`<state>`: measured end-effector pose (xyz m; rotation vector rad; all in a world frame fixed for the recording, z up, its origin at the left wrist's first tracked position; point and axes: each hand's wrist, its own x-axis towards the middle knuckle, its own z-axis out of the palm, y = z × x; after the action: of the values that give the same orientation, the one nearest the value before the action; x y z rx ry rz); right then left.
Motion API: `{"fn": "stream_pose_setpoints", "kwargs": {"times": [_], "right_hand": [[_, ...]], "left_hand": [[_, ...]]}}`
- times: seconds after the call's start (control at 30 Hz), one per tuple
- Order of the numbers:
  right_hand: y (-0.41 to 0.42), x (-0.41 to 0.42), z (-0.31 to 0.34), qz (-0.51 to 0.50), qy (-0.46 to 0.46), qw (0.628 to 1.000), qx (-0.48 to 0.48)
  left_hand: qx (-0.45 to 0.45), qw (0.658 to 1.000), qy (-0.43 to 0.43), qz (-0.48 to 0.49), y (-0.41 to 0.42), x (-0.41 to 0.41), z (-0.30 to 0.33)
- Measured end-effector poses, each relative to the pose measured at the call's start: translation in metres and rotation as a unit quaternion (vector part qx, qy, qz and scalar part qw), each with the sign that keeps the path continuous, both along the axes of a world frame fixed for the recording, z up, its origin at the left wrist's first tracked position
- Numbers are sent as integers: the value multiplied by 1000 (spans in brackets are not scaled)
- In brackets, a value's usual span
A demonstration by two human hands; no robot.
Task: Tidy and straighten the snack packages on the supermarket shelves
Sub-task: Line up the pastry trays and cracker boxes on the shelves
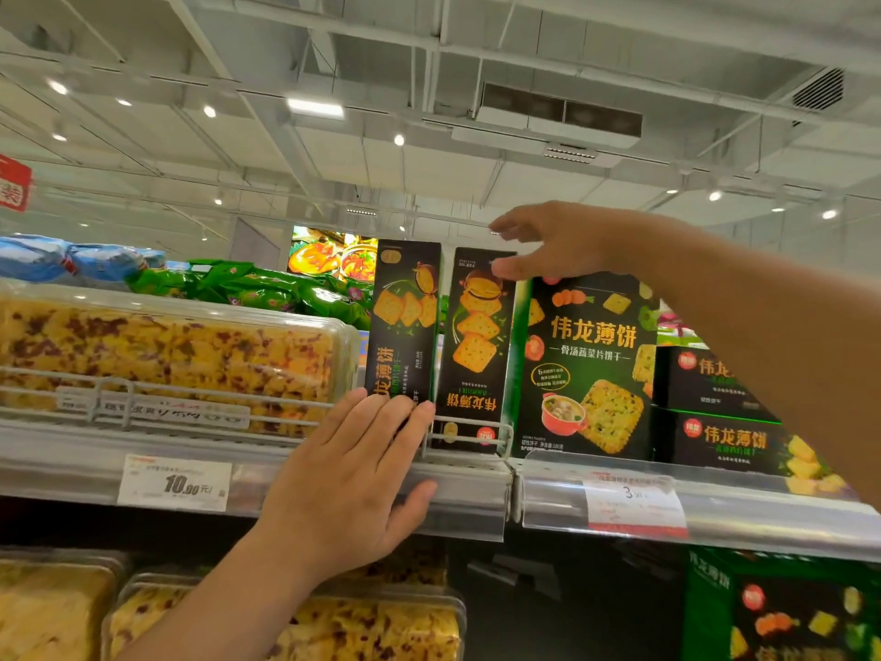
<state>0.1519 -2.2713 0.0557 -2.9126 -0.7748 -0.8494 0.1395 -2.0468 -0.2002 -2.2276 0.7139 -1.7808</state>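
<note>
Two tall, narrow black cracker boxes stand on end on the top shelf. My left hand (355,474) presses straight fingers against the bottom front of the left box (405,317), which leans slightly. My right hand (558,240) reaches over the top of the right box (476,345), thumb touching its upper front corner and fingers spread above it. That box is printed upside down. A larger green-and-black cracker box (589,369) stands upright just right of it.
Clear plastic trays of yellow cake (162,345) fill the shelf's left side behind a wire rail (157,398). Stacked flat black boxes (715,412) lie at the right. Green bags (267,288) sit behind. Price tags hang on the shelf edge (472,489). More trays sit below.
</note>
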Motion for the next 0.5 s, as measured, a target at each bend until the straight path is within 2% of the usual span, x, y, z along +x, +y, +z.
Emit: {"fn": "stream_pose_setpoints", "kwargs": {"times": [0.23, 0.33, 0.5], "right_hand": [[-58, -12, -15, -100, -12, 995, 4], [-65, -5, -28, -90, -23, 996, -14], [-68, -4, -33, -66, -91, 994, -16]], "left_hand": [[-21, 999, 26, -24, -6, -9, 8], [-10, 999, 31, -37, -30, -14, 22], [-10, 997, 57, -55, -83, -10, 35]]}}
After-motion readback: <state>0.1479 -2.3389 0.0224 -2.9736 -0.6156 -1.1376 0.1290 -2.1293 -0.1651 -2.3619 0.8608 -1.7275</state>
